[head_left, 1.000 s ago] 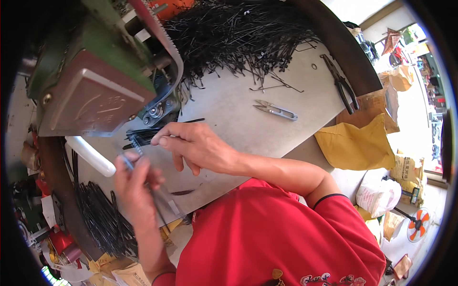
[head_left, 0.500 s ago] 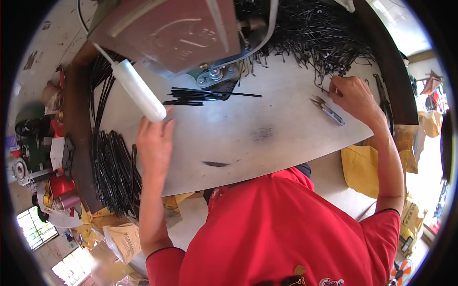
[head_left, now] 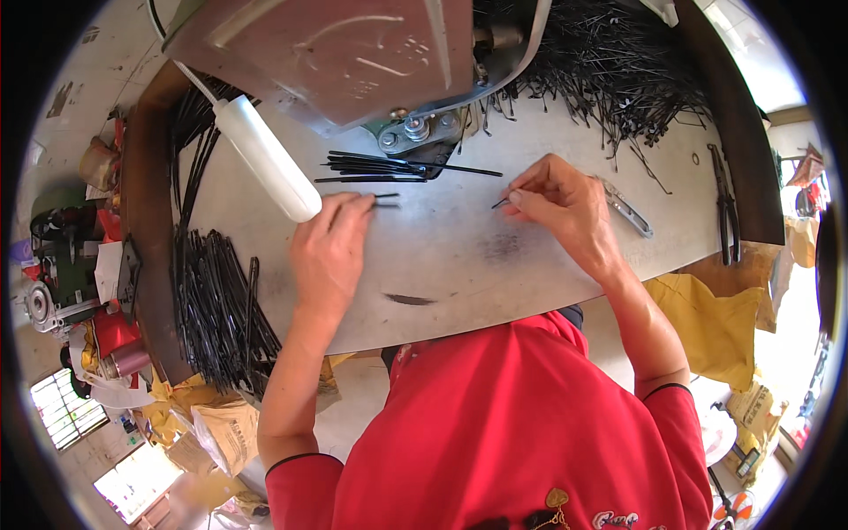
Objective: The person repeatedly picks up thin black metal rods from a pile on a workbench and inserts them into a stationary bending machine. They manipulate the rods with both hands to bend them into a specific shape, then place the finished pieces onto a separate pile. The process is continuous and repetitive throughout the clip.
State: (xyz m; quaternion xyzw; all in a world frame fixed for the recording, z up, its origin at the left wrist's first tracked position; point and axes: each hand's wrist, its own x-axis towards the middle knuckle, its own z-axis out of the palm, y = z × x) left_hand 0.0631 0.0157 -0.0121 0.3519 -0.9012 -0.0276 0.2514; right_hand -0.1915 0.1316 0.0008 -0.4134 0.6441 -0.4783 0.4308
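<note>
My left hand (head_left: 331, 247) is closed around thin black rods (head_left: 386, 206), whose ends stick out to the right past the fingertips. Pinched between the thumb and fingers of my right hand (head_left: 565, 208) is a thin black piece (head_left: 501, 202), mostly hidden by the fingers. Between and just beyond both hands lies a small stack of black rods (head_left: 371, 166), under the head of a machine (head_left: 415, 131). Thread snips (head_left: 632, 212) rest on the metal table, partly behind my right hand.
A white tube lamp (head_left: 269, 163) hangs close to my left hand. The machine's large cover (head_left: 327, 57) overhangs the table (head_left: 495, 291). Black rods (head_left: 221, 309) are heaped at the left; a tangled pile of thin black pieces (head_left: 609, 71) covers the back right. Pliers (head_left: 724, 208) lie at the right edge.
My right hand has come left from the wire pile, carrying a thin black piece. My left hand has moved right, and rod ends now show in it. One piece at the pile's edge lies pulled out.
</note>
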